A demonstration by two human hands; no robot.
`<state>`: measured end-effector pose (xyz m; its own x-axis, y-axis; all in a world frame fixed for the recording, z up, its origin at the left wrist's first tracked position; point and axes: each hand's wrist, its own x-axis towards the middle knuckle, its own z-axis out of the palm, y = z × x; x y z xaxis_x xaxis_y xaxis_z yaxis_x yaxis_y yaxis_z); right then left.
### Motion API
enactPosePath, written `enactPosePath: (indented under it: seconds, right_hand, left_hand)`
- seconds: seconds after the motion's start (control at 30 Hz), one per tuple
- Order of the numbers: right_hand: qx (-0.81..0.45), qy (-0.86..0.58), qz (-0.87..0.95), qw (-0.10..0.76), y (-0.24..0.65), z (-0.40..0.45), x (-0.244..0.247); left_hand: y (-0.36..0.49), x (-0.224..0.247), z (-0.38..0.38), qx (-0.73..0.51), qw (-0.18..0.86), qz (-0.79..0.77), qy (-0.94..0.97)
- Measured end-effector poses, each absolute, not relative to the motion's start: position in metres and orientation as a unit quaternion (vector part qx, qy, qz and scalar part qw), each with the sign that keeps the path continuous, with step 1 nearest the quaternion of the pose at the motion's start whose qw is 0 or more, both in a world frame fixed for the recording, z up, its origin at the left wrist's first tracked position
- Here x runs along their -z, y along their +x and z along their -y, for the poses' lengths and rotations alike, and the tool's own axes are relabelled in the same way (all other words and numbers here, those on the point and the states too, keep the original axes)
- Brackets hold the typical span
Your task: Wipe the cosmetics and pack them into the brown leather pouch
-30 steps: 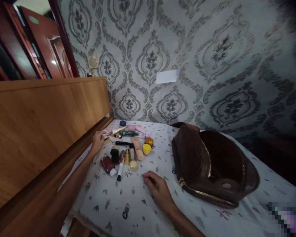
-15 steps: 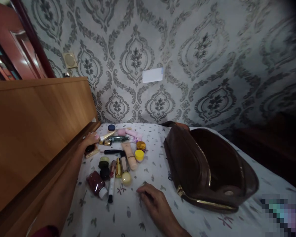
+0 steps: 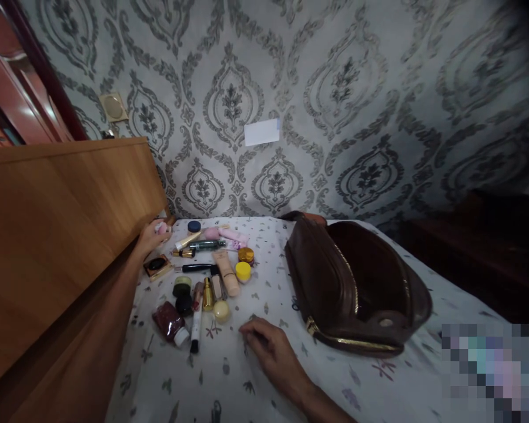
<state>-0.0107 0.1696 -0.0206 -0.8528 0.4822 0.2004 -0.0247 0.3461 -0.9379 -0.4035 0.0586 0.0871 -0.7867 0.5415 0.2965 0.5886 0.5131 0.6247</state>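
Note:
At the far left, by the wooden panel, my left hand [image 3: 152, 236] is closed on a small pink item [image 3: 161, 228], whose exact kind I cannot make out. Just below that hand lies a compact [image 3: 157, 267] with a dark round centre. My right hand [image 3: 271, 349] rests on the patterned sheet, fingers loosely bent and nothing visible in them. Nearest to it is a cream round jar [image 3: 221, 311]. Cosmetics spread between the hands: a beige tube [image 3: 226, 273], a yellow-lidded jar [image 3: 243, 271], a gold bottle [image 3: 208, 294] and a dark red bottle with a white cap [image 3: 170, 323].
A brown leather bag [image 3: 317, 276] stands unzipped on the right of the sheet [image 3: 247, 388]. A wooden panel [image 3: 70, 211] borders the left side. Behind is a patterned wall [image 3: 291, 70]. A blue-lidded jar [image 3: 194, 227] sits at the back.
My left hand has lifted off from over the compact and moved back, holding the pink item in plain view. The right hand has barely moved; the camera view has shifted slightly.

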Motion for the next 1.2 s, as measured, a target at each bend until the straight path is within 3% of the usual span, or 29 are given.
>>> enactPosePath:
  seconds: [0.13,0.2,0.3,0.5,0.83,1.03,1.2]
  right_hand:
    - [-0.670,-0.140,0.700,0.202,-0.011,-0.167,0.009]
    - [-0.772,-0.129,0.595,0.182,-0.011,-0.164,0.001]
    - [-0.885,-0.106,0.427,0.154,-0.010,-0.161,-0.008]
    - [-0.921,-0.093,0.346,0.157,0.011,-0.167,-0.005]
    - [-0.920,-0.108,0.338,0.164,0.014,-0.183,0.002]
    - [-0.945,-0.147,0.258,0.138,0.012,-0.187,0.004]
    - [-0.956,-0.133,0.209,0.156,0.015,-0.196,0.001]
  left_hand:
    - [-0.321,-0.099,-0.056,0.458,-0.021,0.796,-0.395]
    - [-0.266,-0.090,-0.057,0.531,-0.114,0.712,-0.446]
    - [-0.188,-0.066,-0.060,0.525,-0.179,0.664,-0.501]
    - [-0.113,-0.031,-0.071,0.479,-0.095,0.651,-0.582]
    - [-0.114,-0.012,-0.078,0.441,-0.053,0.647,-0.620]
    - [-0.111,-0.010,-0.075,0.418,0.040,0.595,-0.685]
    - [-0.111,-0.009,-0.069,0.396,0.051,0.572,-0.717]
